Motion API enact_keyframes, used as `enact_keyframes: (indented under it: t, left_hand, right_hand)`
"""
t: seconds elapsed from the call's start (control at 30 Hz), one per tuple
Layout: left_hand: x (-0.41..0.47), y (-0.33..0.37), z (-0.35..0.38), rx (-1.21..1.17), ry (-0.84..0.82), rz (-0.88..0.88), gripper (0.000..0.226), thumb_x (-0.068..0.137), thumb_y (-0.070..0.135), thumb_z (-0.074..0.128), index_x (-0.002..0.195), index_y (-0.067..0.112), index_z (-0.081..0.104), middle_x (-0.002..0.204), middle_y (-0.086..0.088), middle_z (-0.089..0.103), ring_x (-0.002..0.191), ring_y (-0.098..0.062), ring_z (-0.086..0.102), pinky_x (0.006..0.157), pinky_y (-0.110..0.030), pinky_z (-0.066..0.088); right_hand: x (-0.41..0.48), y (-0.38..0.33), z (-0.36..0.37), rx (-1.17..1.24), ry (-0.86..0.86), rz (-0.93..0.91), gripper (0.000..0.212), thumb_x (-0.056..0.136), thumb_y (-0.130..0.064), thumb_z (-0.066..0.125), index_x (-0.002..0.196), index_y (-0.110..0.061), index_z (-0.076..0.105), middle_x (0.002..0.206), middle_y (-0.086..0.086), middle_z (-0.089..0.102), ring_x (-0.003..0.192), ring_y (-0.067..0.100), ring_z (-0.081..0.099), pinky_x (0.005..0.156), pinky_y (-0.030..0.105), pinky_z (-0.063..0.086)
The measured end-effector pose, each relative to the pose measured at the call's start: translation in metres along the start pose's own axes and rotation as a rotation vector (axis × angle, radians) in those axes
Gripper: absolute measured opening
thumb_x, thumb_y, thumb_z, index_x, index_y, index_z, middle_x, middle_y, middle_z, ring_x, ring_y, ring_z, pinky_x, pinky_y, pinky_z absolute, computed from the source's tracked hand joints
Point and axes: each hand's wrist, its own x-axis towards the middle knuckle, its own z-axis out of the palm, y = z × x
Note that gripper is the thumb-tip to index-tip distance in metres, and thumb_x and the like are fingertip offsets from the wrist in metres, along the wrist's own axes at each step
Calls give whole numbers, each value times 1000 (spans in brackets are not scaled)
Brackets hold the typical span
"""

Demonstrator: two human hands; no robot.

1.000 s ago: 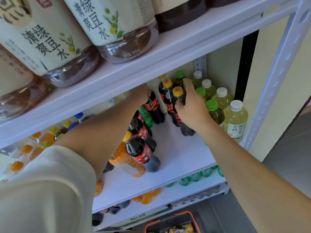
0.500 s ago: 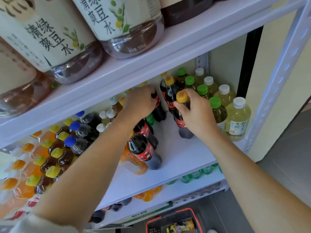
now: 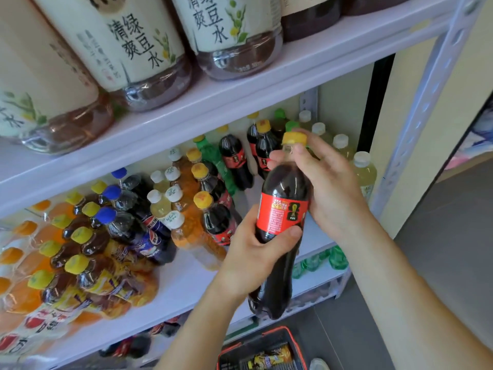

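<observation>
In front of us, floor to top of view: one white metal rack [image 3: 426, 102], upright post punched with slots, boards [image 3: 186, 284] painted white.

On its upper board we list large bottles [image 3: 138, 41] with cream labels printed in Chinese characters. They hold brownish liquid and stand side by side at the front edge.

On the middle board we list mixed stock:
- Shrink-wrapped packs [image 3: 80, 263] of dark and orange drinks with yellow caps, at the left.
- Blue-capped cola bottles [image 3: 149, 231], just beside the packs.
- One orange drink [image 3: 192, 231], near the front.
- One green bottle [image 3: 216, 161], further back.
- Dark red-label bottles [image 3: 236, 161], standing at the rear.
- Pale yellow bottles [image 3: 365, 172] with white caps, at the far right against the post.

Below, on the floor, we note a shopping basket [image 3: 277, 329] with a red rim, only partly in view. Its contents are too blurred to name.

The item in hand is one cola bottle [image 3: 282, 214], dark with a red label. It is held clear of the boards in front of the middle board's edge, nearly upright and leaning a little. Its base hangs above the basket.

The left hand [image 3: 253, 252] is clasped round the bottle's lower body, with the thumb lying across the front just under the label. The right hand [image 3: 328, 188] is wrapped round the shoulder and neck from the right, fingers curled and the thumb just below the cap.

The smallest entry is that yellow cap [image 3: 294, 138], seated on the held bottle.
</observation>
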Motion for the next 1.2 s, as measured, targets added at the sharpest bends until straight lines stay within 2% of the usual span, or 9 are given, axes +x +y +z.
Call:
enact_keyframes:
  t: [0.13, 0.23, 0.33, 0.47, 0.6, 0.7, 0.8, 0.97, 1.2]
  left_hand:
    - [-13, 2, 2, -146, 70, -18, 37, 81, 30, 71, 113, 14, 62, 89, -5, 71, 81, -28, 69, 71, -32, 59]
    - [-16, 5, 0, -235, 90, 6, 42, 85, 38, 70, 117, 12, 63, 99, -9, 74, 89, -27, 72, 73, -29, 57]
    - [-14, 7, -4, -288, 99, 3, 39, 78, 47, 70, 108, 23, 71, 100, -9, 74, 93, -25, 72, 78, -36, 58]
    - [-12, 7, -9, -252, 60, 14, 29, 77, 43, 72, 97, 23, 73, 88, -2, 73, 82, -16, 70, 72, -26, 55]
    - [-10, 11, -15, -90, 89, 25, 36, 79, 38, 73, 109, 20, 65, 84, 5, 73, 75, -11, 69, 63, -21, 54]
    - [-8, 13, -19, -39, 169, 48, 61, 71, 43, 77, 125, 26, 54, 103, -2, 73, 95, -18, 71, 79, -28, 57]
    - [-9, 11, -14, -72, 203, 48, 78, 63, 49, 82, 128, 25, 48, 112, 0, 70, 103, -18, 69, 84, -33, 57]
    - [-8, 12, -17, -277, 170, 21, 71, 65, 32, 88, 124, 18, 52, 109, -10, 72, 100, -30, 71, 80, -39, 59]
    - [-9, 14, -20, -419, 169, -3, 63, 62, 28, 82, 116, 7, 59, 91, -11, 70, 82, -29, 69, 72, -45, 59]
  right_hand:
    - [-20, 6, 1, -71, -31, 137, 60, 87, -44, 59, 142, -22, 48, 137, 1, 59, 124, 14, 57, 96, 31, 49]
    - [-45, 14, -4, -72, -186, 286, 50, 90, -50, 52, 137, -33, 53, 124, -3, 68, 110, 11, 64, 78, 24, 54]
    - [-72, 29, -9, 12, -248, 474, 45, 94, -55, 44, 132, -35, 58, 130, 3, 64, 121, 20, 59, 102, 46, 48]
    - [-91, 35, -5, 177, -299, 588, 46, 95, -55, 40, 128, -33, 62, 137, 4, 60, 129, 20, 54, 100, 34, 50]
    - [-94, 31, -9, 45, -215, 558, 54, 84, -61, 51, 121, -26, 67, 123, 14, 67, 116, 30, 64, 90, 40, 55]
    - [-96, 28, -9, -115, -101, 427, 47, 76, -63, 62, 113, -35, 70, 109, 9, 73, 102, 24, 71, 80, 36, 59]
    - [-100, 28, -2, -238, -3, 244, 29, 76, -59, 71, 104, -56, 66, 90, 1, 76, 83, 17, 74, 65, 23, 58]
    - [-107, 28, 6, -425, -5, 95, 46, 69, -62, 72, 113, -58, 59, 75, -1, 72, 71, 14, 71, 62, 24, 57]
    - [-102, 18, -2, -96, -65, 469, 56, 70, -62, 72, 120, -42, 60, 110, 18, 70, 96, 36, 70, 69, 38, 56]
